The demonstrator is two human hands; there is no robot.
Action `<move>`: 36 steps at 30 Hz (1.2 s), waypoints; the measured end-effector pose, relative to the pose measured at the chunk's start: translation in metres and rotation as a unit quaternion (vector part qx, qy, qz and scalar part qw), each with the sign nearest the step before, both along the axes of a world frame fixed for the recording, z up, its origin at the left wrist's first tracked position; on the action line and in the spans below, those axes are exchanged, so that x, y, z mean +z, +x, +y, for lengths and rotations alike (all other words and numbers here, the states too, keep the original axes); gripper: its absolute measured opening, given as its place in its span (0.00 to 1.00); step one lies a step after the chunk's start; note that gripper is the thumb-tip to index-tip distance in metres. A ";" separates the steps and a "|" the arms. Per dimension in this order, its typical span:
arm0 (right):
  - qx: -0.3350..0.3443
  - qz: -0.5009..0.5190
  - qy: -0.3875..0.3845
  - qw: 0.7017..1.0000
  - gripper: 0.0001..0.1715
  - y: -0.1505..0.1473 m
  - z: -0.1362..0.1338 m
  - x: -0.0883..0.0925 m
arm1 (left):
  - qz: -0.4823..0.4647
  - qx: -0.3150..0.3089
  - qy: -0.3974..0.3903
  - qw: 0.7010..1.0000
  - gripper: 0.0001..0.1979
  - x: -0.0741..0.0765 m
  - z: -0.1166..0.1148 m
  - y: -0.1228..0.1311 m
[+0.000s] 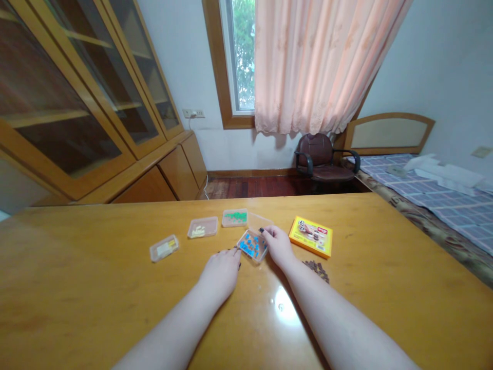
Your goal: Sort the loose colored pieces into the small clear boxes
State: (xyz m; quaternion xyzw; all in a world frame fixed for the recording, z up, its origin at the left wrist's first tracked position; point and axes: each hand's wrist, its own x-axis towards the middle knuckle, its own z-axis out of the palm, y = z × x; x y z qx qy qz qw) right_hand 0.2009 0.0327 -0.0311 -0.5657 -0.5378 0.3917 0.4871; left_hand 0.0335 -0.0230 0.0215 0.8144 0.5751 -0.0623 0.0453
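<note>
- Honey-coloured wood formed the counter [77,308], with a patch of glare [285,306] beside the right forearm [335,308].
- The left hand [220,272] lay low, its fingertips at the left corner of the clear box [257,260]; whether they pinched it or merely rested there, I could not tell.
- Brown pieces [319,271] lay loose in a heap just beside the right forearm; an outward sweep of that arm could have scattered them.
- The right hand [280,247] gripped the clear box by its right edge, thumb at the rim, the other fingers mostly hidden.
- Blue pieces [248,250] lay loose inside, between the hands; uneven lifting could have tipped them out.
- Off to the left was a small box [156,254] with white and yellow contents.
- A yellow carton [311,236] lay flat on the right.
- Farther back sat the cream pieces [198,232] and green pieces [235,217] in their own boxes, plus what seemed a clear lid [260,220]; a forward shove could have knocked the green ones and mixed the colours.
- Beyond stood a chair [331,172].
</note>
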 end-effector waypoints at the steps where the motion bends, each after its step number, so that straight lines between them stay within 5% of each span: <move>1: 0.001 -0.002 -0.001 1.000 0.13 0.000 0.000 0.000 | 0.000 -0.002 -0.001 1.000 0.15 0.000 0.000 -0.001; 19: 0.004 -0.011 -0.003 1.000 0.14 0.000 0.000 -0.001 | 0.024 0.031 -0.067 0.997 0.14 0.009 0.001 -0.004; 36: 0.009 -0.018 -0.002 1.000 0.13 0.000 0.000 -0.003 | 0.008 0.013 -0.063 0.998 0.12 0.001 0.002 -0.002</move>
